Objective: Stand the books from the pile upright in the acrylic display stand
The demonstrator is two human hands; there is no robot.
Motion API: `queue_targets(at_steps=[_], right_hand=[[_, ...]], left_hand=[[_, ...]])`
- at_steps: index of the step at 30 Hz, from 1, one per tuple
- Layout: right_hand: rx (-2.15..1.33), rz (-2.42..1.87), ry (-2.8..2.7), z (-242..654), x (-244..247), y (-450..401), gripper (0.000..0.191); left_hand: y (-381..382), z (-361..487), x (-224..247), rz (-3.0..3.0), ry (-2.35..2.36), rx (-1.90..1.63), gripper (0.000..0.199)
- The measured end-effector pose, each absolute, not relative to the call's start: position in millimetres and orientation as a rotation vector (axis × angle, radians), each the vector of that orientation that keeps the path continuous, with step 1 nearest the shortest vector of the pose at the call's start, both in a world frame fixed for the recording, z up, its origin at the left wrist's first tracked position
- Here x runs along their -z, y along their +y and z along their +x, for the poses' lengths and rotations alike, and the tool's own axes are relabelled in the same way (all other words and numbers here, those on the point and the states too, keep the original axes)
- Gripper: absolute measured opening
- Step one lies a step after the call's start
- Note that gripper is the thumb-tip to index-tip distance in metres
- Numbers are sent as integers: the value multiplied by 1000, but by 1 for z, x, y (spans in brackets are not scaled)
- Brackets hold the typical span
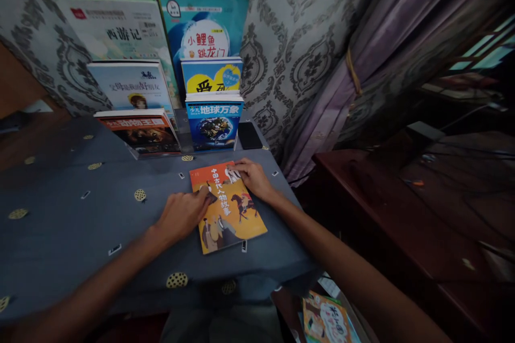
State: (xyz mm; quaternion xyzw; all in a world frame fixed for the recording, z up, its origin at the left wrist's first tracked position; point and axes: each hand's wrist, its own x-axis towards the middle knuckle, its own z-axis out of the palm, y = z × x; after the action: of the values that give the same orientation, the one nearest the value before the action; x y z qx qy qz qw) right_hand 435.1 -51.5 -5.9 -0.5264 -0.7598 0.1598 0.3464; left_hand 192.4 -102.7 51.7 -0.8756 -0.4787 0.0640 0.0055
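An orange and yellow paperback book [229, 225], with Chinese characters, a horse rider and robed figures on its cover, lies face up and slightly turned on the dark tablecloth. My left hand [185, 210] grips its left edge, the fingers curled and the thumb over the cover. At the upper right corner, my right hand [252, 178] holds the book with a finger across the cover's top. The undersides of both hands are hidden.
Behind the book, upright books stand in two columns, fronted by a lion-cover book [147, 136] and an earth-cover book [215, 127]. A black phone [249, 135] lies beside them. More books [328, 321] sit below the table's right edge, near a dark red cabinet [362, 187].
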Motion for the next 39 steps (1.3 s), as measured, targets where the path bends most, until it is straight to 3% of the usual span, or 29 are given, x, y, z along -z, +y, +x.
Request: queue_targets(at_steps=[7,13,16,26,39], right_hand=[[-534,-1291,-1807,441,22,-39,45],[-603,-1203,-1664,444,27,-40,56],[-644,-1170,-1727,443,22,-41,52],[-636,-1217,-1795,439,14,-45,39],[-602,-1231,-1822,437,13,-48,38]], left_hand=[[-64,212,-47,-2698,-1303,89,24],[-32,243,-31,-2763,-1183,252,34],[-29,248,-26,-2795,-1135,303,35],[-62,244,-25,-3028,-904,362,40],[-126,245,-38,-3322,-441,338,36]])
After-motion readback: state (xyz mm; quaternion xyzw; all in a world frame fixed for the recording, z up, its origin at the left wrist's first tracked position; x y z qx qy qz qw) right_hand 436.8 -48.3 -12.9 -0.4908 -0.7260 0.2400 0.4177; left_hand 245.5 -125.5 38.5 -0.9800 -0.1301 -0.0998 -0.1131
